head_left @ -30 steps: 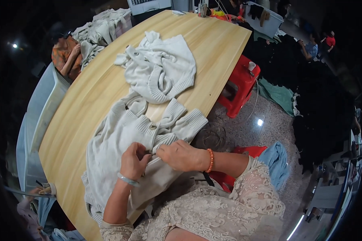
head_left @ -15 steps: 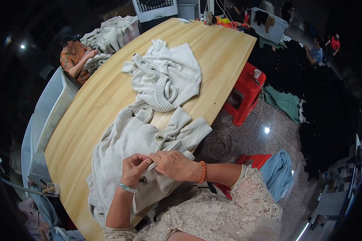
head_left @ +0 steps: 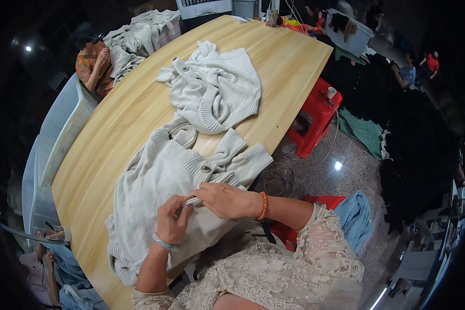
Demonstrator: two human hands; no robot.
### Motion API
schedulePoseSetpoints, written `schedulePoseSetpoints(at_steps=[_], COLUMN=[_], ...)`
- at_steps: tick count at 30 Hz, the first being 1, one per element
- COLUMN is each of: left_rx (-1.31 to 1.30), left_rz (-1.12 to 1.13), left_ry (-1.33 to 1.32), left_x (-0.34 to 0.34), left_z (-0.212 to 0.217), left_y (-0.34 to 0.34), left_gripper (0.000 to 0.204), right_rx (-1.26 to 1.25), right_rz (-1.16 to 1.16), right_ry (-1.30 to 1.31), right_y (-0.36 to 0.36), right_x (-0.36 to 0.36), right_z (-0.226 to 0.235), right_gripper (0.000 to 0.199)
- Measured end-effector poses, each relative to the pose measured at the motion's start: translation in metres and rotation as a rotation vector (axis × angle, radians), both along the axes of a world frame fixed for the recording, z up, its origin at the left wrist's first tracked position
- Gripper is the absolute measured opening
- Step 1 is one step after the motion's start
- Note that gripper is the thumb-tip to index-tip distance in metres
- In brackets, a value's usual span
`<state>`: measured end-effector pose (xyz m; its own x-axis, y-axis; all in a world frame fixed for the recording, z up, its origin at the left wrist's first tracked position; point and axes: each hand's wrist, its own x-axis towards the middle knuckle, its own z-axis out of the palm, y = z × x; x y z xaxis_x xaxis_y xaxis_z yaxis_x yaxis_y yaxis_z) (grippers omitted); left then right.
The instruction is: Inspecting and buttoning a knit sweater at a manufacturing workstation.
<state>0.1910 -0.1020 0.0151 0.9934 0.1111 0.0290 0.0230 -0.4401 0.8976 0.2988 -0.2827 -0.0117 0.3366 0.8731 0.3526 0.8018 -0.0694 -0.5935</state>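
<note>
A pale grey knitted cardigan (head_left: 155, 181) lies spread on the wooden table (head_left: 113, 124) in front of me. My left hand (head_left: 171, 219) pinches its ribbed front edge from the left, a silver bangle on the wrist. My right hand (head_left: 223, 200), with an orange bead bracelet on its wrist, grips the same edge from the right, fingertips meeting the left hand's. A second pale knitted sweater (head_left: 217, 90) lies crumpled further up the table, touching the first one's collar.
A pile of pale garments (head_left: 142, 31) sits at the table's far left corner, beside a person in an orange top (head_left: 90, 64). A red plastic stool (head_left: 315, 116) stands right of the table. A blue cloth (head_left: 354, 217) lies by my right elbow.
Both hands stay on the cardigan's front edge, working along it; the view has shifted slightly, so the garments sit a little more to the right.
</note>
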Motion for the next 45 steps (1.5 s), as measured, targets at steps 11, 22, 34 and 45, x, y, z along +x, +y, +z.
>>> schedulePoseSetpoints(at_steps=[11, 22, 34, 45], left_rx=[-0.113, 0.219, 0.426, 0.476], left_rz=[-0.023, 0.041, 0.078, -0.125], left_ry=[-0.013, 0.038, -0.265, 0.134], left_x=[0.002, 0.001, 0.042, 0.111], left_z=[-0.008, -0.006, 0.016, -0.007], left_y=[0.003, 0.015, -0.029, -0.041], left_gripper=[0.021, 0.016, 0.015, 0.026], right_rx=[0.104, -0.073, -0.284, 0.133], right_rz=[-0.023, -0.096, -0.281, -0.296], right_ry=[-0.024, 0.001, -0.062, 0.033], right_y=[-0.006, -0.019, -0.084, -0.062], right_x=[0.0, 0.006, 0.027, 0.031], right_z=[-0.003, 0.006, 0.012, 0.002], right_gripper=[0.027, 0.022, 0.017, 0.015])
